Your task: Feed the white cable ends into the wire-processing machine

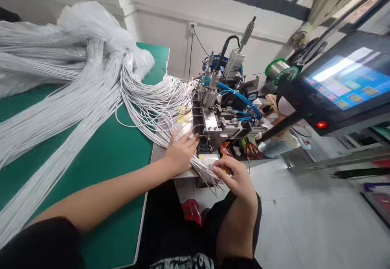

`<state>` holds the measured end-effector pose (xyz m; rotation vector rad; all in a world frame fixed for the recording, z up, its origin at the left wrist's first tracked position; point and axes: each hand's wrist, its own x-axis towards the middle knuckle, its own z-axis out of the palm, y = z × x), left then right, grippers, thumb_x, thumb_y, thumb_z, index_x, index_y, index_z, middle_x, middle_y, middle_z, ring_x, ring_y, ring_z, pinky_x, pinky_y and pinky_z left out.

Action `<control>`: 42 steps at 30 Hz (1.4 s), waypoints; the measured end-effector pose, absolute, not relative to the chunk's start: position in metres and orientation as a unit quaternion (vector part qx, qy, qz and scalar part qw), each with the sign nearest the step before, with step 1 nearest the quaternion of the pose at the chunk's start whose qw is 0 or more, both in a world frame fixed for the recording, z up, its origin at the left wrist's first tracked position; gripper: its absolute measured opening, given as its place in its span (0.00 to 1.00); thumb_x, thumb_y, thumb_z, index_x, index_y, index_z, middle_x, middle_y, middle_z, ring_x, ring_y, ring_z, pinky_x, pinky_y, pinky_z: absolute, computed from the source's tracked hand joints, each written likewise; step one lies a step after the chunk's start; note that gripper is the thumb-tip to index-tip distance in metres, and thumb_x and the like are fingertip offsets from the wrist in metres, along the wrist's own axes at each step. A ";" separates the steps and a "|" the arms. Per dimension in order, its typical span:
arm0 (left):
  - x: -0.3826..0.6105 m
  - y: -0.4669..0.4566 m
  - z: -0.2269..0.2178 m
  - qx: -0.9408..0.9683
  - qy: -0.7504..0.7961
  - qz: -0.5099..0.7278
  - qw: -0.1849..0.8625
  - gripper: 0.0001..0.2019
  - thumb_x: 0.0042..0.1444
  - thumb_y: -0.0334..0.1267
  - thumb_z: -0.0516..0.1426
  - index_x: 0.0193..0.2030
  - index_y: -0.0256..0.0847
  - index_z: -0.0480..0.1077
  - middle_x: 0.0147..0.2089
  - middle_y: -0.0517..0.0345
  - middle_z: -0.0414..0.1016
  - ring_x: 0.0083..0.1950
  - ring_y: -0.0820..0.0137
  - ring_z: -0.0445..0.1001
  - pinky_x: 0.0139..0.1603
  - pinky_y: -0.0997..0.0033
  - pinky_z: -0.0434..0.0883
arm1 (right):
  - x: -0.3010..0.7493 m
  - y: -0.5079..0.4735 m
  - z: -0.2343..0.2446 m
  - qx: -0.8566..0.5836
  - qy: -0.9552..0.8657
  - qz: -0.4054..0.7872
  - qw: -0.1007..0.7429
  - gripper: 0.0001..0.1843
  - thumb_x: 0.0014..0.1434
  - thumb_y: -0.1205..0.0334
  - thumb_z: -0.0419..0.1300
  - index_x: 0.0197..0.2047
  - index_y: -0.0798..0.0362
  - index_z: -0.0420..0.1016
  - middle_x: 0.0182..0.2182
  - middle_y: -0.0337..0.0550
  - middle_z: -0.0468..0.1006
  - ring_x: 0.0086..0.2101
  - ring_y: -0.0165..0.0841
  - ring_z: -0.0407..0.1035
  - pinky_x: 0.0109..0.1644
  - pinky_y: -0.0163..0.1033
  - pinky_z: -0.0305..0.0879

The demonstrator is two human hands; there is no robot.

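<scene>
A thick bundle of thin white cables [158,102] curves from the green table to the front of a bench machine [213,114]. My left hand [181,155] lies over the bundle with its fingers stretched toward the machine's dark front track. Beyond my left palm, the loose cable ends [209,174] fan out past the bench edge. Thumb and forefinger of my right hand [237,177] come together at these ends, closed on what looks like one white cable; the exact grip is blurred. Single cables lead into the machine above my left fingertips.
More white cable bundles [61,106], partly in clear plastic, cover much of the green table [112,151]. A lit touchscreen [350,78] juts in at right. A wire spool [280,70] stands behind the machine. Red-handled scissors [252,151] lie by its base.
</scene>
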<state>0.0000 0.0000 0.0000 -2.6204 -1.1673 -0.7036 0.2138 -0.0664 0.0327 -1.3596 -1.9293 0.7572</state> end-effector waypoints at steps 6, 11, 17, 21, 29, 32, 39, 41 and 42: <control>0.000 0.001 0.001 -0.882 -0.385 -0.258 0.091 0.19 0.57 0.32 0.53 0.56 0.39 0.68 0.55 0.48 0.74 0.56 0.58 0.69 0.64 0.44 0.47 | 0.209 -0.064 0.035 -0.493 -0.759 0.287 0.314 0.07 0.63 0.61 0.58 0.35 0.52 0.76 0.31 0.42 0.75 0.30 0.32 0.66 0.33 0.36 0.60; -0.002 0.000 0.003 -0.903 -0.327 -0.248 0.128 0.19 0.54 0.28 0.53 0.53 0.39 0.70 0.37 0.55 0.77 0.43 0.64 0.72 0.60 0.52 0.54 | 0.207 -0.042 0.028 -0.535 -0.739 0.221 0.346 0.08 0.64 0.62 0.56 0.33 0.52 0.72 0.30 0.42 0.73 0.30 0.33 0.65 0.35 0.37 0.58; -0.002 0.001 0.008 -0.879 -0.323 -0.306 0.168 0.14 0.63 0.29 0.48 0.52 0.38 0.69 0.39 0.56 0.77 0.39 0.69 0.73 0.52 0.61 0.59 | 0.203 -0.021 0.008 -0.575 -0.640 0.240 0.450 0.10 0.65 0.57 0.54 0.34 0.53 0.69 0.28 0.39 0.69 0.28 0.31 0.61 0.33 0.36 0.58; -0.002 0.005 0.006 -0.889 -0.291 -0.315 0.159 0.12 0.65 0.30 0.47 0.44 0.39 0.72 0.31 0.61 0.76 0.34 0.72 0.72 0.52 0.63 0.60 | 0.196 -0.020 0.002 -0.557 -0.603 0.298 0.487 0.12 0.64 0.54 0.55 0.34 0.53 0.70 0.27 0.38 0.68 0.28 0.31 0.61 0.32 0.35 0.57; -0.002 0.010 0.002 -0.908 -0.270 -0.293 0.129 0.13 0.63 0.30 0.48 0.49 0.42 0.71 0.30 0.62 0.74 0.33 0.72 0.70 0.51 0.63 0.59 | 0.206 -0.021 0.003 -0.550 -0.658 0.259 0.444 0.11 0.64 0.57 0.55 0.32 0.53 0.70 0.26 0.38 0.67 0.27 0.30 0.61 0.31 0.35 0.56; -0.001 0.010 0.001 -0.914 -0.291 -0.260 0.113 0.16 0.59 0.30 0.51 0.52 0.43 0.69 0.32 0.60 0.74 0.35 0.69 0.71 0.51 0.61 0.58 | 0.212 -0.016 -0.002 -0.563 -0.682 0.236 0.402 0.11 0.63 0.58 0.56 0.30 0.53 0.69 0.25 0.37 0.67 0.27 0.30 0.60 0.31 0.35 0.55; 0.001 0.012 -0.001 -0.920 -0.309 -0.220 0.092 0.19 0.54 0.30 0.55 0.53 0.42 0.69 0.36 0.56 0.74 0.40 0.66 0.70 0.50 0.60 0.58 | 0.216 -0.002 -0.020 -0.542 -0.638 0.343 0.427 0.13 0.62 0.56 0.55 0.27 0.52 0.64 0.23 0.34 0.60 0.26 0.29 0.55 0.31 0.34 0.52; 0.002 0.012 0.001 -0.923 -0.310 -0.208 0.088 0.20 0.53 0.29 0.55 0.54 0.43 0.69 0.37 0.56 0.74 0.41 0.65 0.70 0.50 0.60 0.57 | 0.216 0.001 -0.025 -0.528 -0.607 0.397 0.441 0.15 0.60 0.55 0.56 0.25 0.52 0.62 0.23 0.34 0.58 0.26 0.28 0.53 0.30 0.34 0.51; 0.002 0.012 0.002 -0.926 -0.310 -0.199 0.086 0.20 0.53 0.29 0.55 0.54 0.43 0.69 0.37 0.55 0.74 0.41 0.65 0.69 0.50 0.59 0.57 | 0.216 0.003 -0.028 -0.524 -0.587 0.425 0.447 0.15 0.59 0.54 0.56 0.25 0.52 0.61 0.22 0.33 0.58 0.25 0.28 0.52 0.29 0.34 0.50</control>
